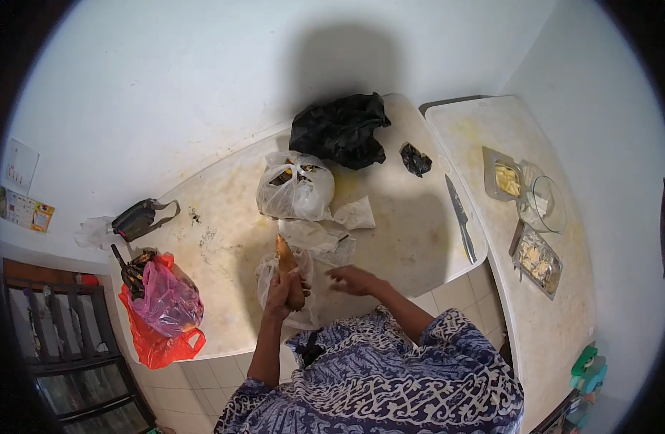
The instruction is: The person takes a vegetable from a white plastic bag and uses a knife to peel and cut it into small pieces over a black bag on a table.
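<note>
My left hand [281, 291] is closed round a long, tapered, brown root-like vegetable [284, 254], whose narrow orange-brown tip points away from me. Its exact kind is not clear. Under that hand a thin white plastic bag [309, 288] lies crumpled at the table's near edge. Apart from it, to the right, my right hand [350, 281] hovers with fingers stretched out and nothing in them. Just beyond the hands are a clear plastic bag [314, 239] and a small white packet [355, 213].
Further back sit a filled white bag [296, 192] and a black plastic bag [340, 130]. A knife [461, 220] lies near the right edge. Red [148, 347] and purple [166, 300] bags stand left, by a dark pouch [144, 218]. The right-hand table holds metal trays [502, 173] and a glass bowl [548, 206].
</note>
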Motion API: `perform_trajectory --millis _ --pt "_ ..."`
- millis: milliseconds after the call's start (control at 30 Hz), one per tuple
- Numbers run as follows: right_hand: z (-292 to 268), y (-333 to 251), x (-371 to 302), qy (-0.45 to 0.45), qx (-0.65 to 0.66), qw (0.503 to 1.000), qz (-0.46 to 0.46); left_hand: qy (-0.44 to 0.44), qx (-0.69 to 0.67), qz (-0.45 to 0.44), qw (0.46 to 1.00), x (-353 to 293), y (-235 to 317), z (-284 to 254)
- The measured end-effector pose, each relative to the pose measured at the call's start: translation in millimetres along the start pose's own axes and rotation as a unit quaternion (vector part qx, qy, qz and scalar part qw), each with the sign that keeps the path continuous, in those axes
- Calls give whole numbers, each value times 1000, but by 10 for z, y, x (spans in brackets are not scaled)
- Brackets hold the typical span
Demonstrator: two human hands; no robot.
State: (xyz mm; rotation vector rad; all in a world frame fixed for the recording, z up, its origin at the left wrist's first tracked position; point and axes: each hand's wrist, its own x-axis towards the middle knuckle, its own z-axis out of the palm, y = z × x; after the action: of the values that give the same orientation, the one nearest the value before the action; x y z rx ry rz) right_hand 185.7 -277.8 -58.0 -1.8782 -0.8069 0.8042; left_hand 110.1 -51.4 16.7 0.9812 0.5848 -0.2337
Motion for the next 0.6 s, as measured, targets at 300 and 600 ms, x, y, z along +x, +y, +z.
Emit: perform_trajectory --millis 300,600 --pt "-803 598 -435 148 -121 965 181 13 200 -68 977 187 -346 48" --pt "-1412 489 316 206 -211 949 109 73 365 0 928 216 -390 12"
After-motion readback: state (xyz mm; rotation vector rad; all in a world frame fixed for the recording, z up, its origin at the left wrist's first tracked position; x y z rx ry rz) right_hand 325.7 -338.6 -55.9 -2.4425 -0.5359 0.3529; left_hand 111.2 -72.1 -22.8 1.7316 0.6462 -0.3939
